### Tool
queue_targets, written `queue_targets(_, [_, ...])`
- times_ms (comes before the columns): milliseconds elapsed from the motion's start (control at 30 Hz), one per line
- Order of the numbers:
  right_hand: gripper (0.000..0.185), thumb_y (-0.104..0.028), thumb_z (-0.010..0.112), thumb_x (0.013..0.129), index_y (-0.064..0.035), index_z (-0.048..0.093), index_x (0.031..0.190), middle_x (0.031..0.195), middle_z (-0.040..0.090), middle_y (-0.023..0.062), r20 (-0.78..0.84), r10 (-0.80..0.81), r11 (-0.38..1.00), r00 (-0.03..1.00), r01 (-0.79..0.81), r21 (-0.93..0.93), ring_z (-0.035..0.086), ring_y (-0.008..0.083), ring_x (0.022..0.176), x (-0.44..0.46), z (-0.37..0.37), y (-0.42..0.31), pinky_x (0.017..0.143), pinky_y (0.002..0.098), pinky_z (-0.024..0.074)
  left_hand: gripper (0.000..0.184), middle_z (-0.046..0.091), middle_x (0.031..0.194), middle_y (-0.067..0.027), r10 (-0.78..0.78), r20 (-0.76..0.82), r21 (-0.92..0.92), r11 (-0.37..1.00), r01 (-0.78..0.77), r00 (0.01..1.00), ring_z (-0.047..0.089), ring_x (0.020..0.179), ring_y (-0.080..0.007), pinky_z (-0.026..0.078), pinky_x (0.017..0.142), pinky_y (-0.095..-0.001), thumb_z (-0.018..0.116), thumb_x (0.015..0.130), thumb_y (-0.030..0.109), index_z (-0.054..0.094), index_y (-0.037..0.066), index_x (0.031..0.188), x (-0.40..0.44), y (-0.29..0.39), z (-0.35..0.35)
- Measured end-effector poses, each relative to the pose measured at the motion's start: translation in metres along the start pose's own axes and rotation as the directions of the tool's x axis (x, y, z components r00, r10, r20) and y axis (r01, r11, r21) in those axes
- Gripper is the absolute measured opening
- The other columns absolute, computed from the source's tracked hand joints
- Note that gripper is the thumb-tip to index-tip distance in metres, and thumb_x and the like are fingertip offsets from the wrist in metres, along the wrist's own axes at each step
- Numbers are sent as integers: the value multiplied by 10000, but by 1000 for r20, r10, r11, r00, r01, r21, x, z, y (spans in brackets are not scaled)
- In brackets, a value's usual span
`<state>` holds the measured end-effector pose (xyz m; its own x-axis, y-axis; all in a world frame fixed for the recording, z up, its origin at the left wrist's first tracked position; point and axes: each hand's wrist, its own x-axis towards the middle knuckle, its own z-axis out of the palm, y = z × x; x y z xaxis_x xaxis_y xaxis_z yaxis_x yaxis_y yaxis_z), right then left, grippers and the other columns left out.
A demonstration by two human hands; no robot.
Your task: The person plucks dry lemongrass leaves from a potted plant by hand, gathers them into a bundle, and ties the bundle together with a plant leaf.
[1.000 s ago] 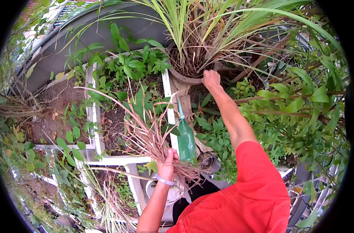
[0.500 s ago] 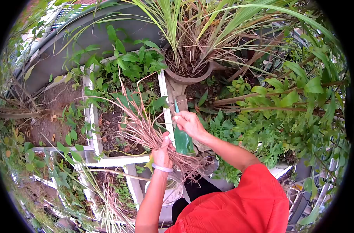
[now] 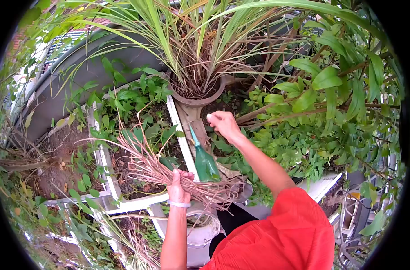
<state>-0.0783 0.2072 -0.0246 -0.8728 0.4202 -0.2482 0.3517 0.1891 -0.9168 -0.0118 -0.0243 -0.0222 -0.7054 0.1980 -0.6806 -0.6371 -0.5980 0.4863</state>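
Note:
My left hand (image 3: pixel 179 186) is wrapped round a bundle of dry brown grass leaves (image 3: pixel 146 163). The loose ends fan out to the upper left, and the other end reaches right, past my wrist. My right hand (image 3: pixel 224 127) is raised just below the potted grass plant (image 3: pixel 198 67), its fingers curled and pinched together. Whether anything thin sits between those fingertips I cannot make out. Between my hands a green bottle with a long pointed spout (image 3: pixel 206 164) leans beside the white planter edge, its lower end partly behind the bundle.
Below the bundle stands a round white bucket (image 3: pixel 204 229). White-framed planting beds (image 3: pixel 124 206) with soil and leafy plants lie to the left. Leafy branches (image 3: pixel 322 96) crowd the right side. Cut grass stalks (image 3: pixel 135 240) lie at the lower left.
My right hand has moved up and away from the bundle and the bottle toward the pot. My left hand keeps the bundle, which lies slightly lower and farther left in view.

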Motion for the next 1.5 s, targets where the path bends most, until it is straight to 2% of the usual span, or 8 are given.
queue_targets(67, [253, -155, 582, 743, -9, 611, 948, 817, 632, 125, -331, -52, 996, 942, 73, 52, 590, 187, 732, 49, -12, 10, 693, 284, 452, 187, 444, 608, 3, -1, 78, -2, 1000, 1, 997, 487, 616, -152, 455, 635, -329, 492, 864, 263, 475, 91, 794, -1, -2, -5])
queue_targets(333, [282, -67, 501, 757, 21, 532, 1024, 950, 546, 257, -464, -444, 894, 766, 341, -292, 512, 392, 910, 130, 47, -12, 806, 396, 405, 203, 380, 578, 20, 26, 98, 141, 989, -40, 995, 429, 551, -133, 444, 613, -338, 506, 859, 263, 457, 80, 787, -9, -14, 1])
queue_targets(500, [279, -11, 466, 757, 54, 525, 1022, 1016, 539, 238, -465, -134, 965, 875, 222, 140, 514, 360, 957, 125, 75, -33, 844, 373, 403, 211, 374, 578, 17, 20, 27, 110, 994, -22, 999, 427, 548, -131, 446, 610, -337, 503, 861, 263, 456, 71, 787, -15, -10, 0])
queue_targets(567, [277, -1, 471, 744, 39, 540, 1009, 1029, 546, 207, -524, -423, 906, 739, 328, -268, 523, 336, 959, 127, 67, -6, 845, 365, 405, 212, 373, 579, 17, 43, 29, 90, 995, -45, 999, 427, 551, -132, 445, 614, -336, 501, 862, 264, 455, 70, 789, -16, -8, -2])
queue_targets(933, [336, 97, 454, 642, 86, 533, 969, 1015, 520, 216, -471, -693, 670, 546, 248, -700, 476, 372, 943, 149, -24, 23, 816, 405, 401, 200, 373, 577, 17, 55, 53, 73, 996, -58, 997, 428, 550, -132, 443, 622, -324, 508, 859, 255, 455, 70, 802, -16, -11, -6])
queue_targets(1200, [270, 47, 523, 649, 45, 542, 919, 940, 528, 205, -373, -581, 592, 724, 62, -803, 490, 364, 891, 157, -42, 24, 743, 406, 436, 199, 409, 586, -11, 64, 6, 36, 997, -65, 998, 410, 542, -125, 402, 549, -267, 509, 863, 198, 469, 19, 786, -19, -9, 7])
queue_targets(1333, [163, -20, 538, 681, 35, 571, 831, 916, 532, 224, -484, -203, 860, 851, -81, -504, 484, 369, 928, 179, -47, 19, 712, 420, 439, 199, 411, 587, -11, 62, -5, 51, 997, -62, 998, 412, 539, -129, 405, 551, -270, 514, 860, 203, 468, 23, 788, -17, -12, 6])
queue_targets(1500, [145, -92, 631, 694, 25, 591, 770, 867, 518, 196, -562, -358, 837, 745, -12, -548, 533, 357, 817, 163, -32, 3, 650, 436, 452, 204, 398, 583, 1, 41, 4, 79, 996, -41, 999, 417, 541, -130, 420, 573, -292, 507, 863, 226, 464, 41, 791, -15, -14, 5])
